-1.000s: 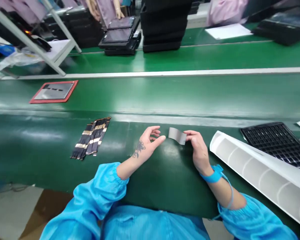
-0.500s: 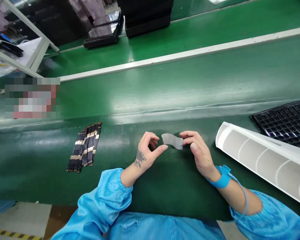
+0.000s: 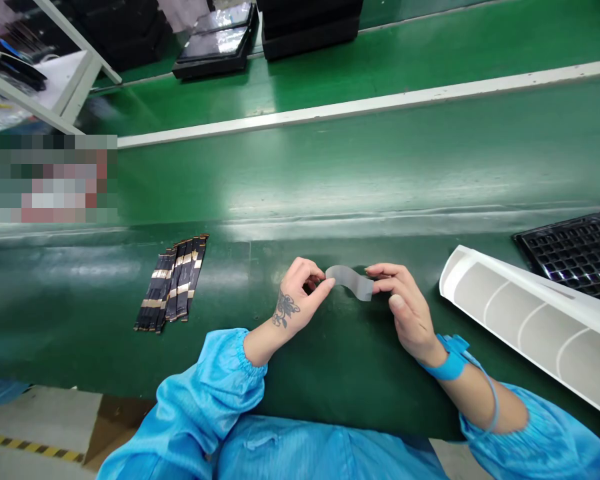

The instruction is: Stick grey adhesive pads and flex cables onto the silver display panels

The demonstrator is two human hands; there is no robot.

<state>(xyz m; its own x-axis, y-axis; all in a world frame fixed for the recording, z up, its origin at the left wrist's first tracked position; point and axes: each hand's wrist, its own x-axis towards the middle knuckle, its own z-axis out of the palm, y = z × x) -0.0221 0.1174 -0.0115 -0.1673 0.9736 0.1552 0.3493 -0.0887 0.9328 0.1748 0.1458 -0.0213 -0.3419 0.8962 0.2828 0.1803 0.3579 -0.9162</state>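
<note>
A thin grey film strip (image 3: 350,283) bends in a shallow wave between my hands, above the green bench. My left hand (image 3: 297,293), with a tattoo on its wrist, pinches the strip's left end between thumb and fingers. My right hand (image 3: 405,303) pinches the other end. A blue anti-static wrist strap (image 3: 453,363) circles my right wrist. To the left lies a bundle of black-and-gold flat flex cables (image 3: 173,285), apart from both hands.
A curved white plastic sheet (image 3: 530,327) lies to my right, with a black grid tray (image 3: 575,257) behind it. The green bench belt (image 3: 380,167) runs across the view. A pixelated patch (image 3: 53,179) covers part of it. Black stacks (image 3: 310,27) stand beyond.
The view has tilted and shifted, so the bench items sit differently in the frame. The grey strip now curves in a clearer wave, still held at both ends by my fingers.
</note>
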